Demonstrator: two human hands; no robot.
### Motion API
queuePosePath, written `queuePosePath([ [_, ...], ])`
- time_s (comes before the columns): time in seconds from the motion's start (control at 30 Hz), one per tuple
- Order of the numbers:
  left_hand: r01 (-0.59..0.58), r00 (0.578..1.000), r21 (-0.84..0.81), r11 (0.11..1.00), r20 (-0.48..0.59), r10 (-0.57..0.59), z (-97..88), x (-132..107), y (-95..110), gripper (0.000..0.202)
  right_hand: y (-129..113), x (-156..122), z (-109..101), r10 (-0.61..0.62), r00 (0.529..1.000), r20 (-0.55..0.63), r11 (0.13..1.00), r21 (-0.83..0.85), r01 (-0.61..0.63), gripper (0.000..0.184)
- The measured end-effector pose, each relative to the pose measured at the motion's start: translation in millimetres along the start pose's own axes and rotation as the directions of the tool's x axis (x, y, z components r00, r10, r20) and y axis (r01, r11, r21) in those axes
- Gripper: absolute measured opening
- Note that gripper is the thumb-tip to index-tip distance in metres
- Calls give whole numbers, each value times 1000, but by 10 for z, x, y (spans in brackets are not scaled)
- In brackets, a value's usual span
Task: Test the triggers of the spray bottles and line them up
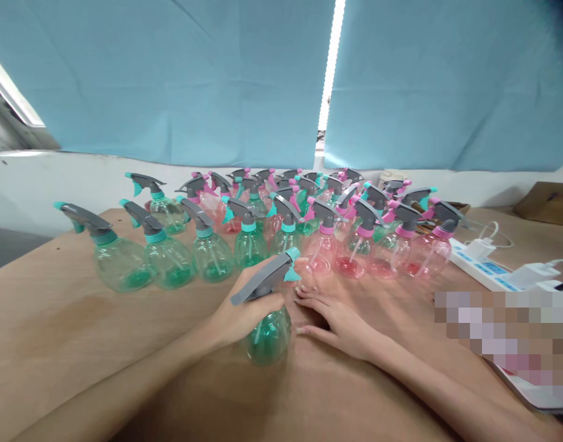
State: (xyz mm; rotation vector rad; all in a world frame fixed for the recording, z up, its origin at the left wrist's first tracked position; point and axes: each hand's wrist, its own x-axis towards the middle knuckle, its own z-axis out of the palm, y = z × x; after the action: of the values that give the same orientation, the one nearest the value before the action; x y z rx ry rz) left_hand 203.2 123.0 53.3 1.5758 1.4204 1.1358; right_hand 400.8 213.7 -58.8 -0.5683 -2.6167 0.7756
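My left hand (239, 316) is wrapped round the neck of a green spray bottle (268, 334) with a grey trigger head and a teal nozzle, standing on the wooden table (78, 331). My right hand (336, 322) rests on the table just right of that bottle, fingers stretched out towards it and empty. Behind both hands stand several green spray bottles (210, 248) on the left and several pink spray bottles (355, 252) on the right, all upright in rows.
A white power strip (486, 267) with plugged chargers and cables lies at the right. A cardboard box (546, 202) sits at the far right. Blue curtains (193, 80) hang behind a white sill. A blurred patch covers part of the right side.
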Motion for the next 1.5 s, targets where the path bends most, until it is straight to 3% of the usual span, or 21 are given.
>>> queuePosePath([
  [0.23,1,1000,-160,987,30,4,63,-9,58,37,29,-28,28,-5,1000,-21,1000,20,5,57],
  [0.5,-3,1000,-44,999,15,4,35,-1,-6,40,10,-44,8,7,1000,-11,1000,-5,-7,57],
  [1.0,-30,999,-3,1000,16,30,3,8,-38,25,11,-43,3,10,1000,-12,1000,-10,-10,55],
  [1.23,-20,998,38,999,-54,22,6,-9,-14,17,45,-42,21,2,1000,-1,1000,-15,-2,56],
  [1.5,-20,1000,-23,1000,-4,20,12,-9,32,14,10,-39,6,4,1000,-5,1000,-19,-5,56],
])
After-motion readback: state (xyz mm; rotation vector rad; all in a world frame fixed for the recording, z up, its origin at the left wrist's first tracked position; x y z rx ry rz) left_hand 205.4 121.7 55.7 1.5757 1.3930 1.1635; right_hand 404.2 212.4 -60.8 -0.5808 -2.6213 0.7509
